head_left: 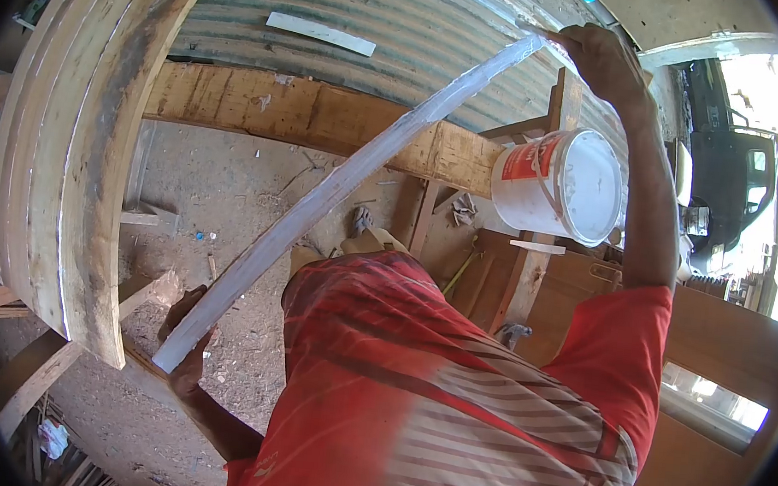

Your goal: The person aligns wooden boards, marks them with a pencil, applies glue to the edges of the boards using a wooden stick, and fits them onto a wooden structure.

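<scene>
A long wooden strip slants across the view, its upper face coated in a whitish, wet-looking film. My left hand is closed around the strip's lower end, with the fingers partly hidden beneath it. At the far upper end is my right hand, its fingers curled. A thin, flat-looking piece sticks out from those fingers over the strip's tip; I cannot make out its kind. Near my right forearm, a white plastic bucket with a red label and wire handle sits at the end of a wooden beam.
Several thick boards stand side by side at the left, with white lines along their joints. Corrugated metal sheet lies beyond the beam, bearing a small pale offcut. A brown wooden panel is at the right. A dark vehicle is outside.
</scene>
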Demonstrator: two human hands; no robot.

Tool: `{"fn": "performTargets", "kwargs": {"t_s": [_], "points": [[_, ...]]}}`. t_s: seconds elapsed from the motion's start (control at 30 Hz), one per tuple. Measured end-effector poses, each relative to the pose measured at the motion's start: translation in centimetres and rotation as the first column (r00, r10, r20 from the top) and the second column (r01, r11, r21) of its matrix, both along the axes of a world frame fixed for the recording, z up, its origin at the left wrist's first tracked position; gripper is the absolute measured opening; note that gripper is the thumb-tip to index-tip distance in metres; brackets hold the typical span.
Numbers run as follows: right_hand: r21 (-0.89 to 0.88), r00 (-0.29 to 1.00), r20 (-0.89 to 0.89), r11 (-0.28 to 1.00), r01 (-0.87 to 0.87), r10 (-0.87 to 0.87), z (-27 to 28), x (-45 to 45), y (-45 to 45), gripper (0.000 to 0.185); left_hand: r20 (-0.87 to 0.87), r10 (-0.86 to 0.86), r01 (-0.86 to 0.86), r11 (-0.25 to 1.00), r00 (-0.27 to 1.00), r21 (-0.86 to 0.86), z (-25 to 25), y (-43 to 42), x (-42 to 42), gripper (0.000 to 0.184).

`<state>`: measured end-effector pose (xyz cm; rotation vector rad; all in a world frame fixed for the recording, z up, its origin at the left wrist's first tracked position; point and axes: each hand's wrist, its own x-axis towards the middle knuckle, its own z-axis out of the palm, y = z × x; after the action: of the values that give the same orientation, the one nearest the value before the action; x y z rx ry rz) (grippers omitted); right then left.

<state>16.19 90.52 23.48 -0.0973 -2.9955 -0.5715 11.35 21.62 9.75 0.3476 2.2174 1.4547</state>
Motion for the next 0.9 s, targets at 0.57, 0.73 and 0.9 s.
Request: {"fn": "performTargets", "kwargs": {"t_s": [0.57,0.73,0.9], "points": [[-0.731,0.885,-0.263,0.678,0.077,-0.384,-1.8,4.0,-16.5,0.027,0.086,0.072,-0.085,0.984,0.994,0.154,-6.1,-6.3,2.1,0.085],[-0.82,0.622,-0.366,0.556,0.136,-0.692,-9.4,3.2,-16.4,0.035,0.054,0.016,-0.016,1.0,0.998,0.004,-4.7,-5.8,1.2,0.072],[-0.798,0.611,-0.378,0.58,0.167,-0.696,-10.9,1.7,-17.2,0.038,0.062,0.142,-0.144,0.989,0.988,0.025,-4.0,-4.9,1.5,0.05]]}}
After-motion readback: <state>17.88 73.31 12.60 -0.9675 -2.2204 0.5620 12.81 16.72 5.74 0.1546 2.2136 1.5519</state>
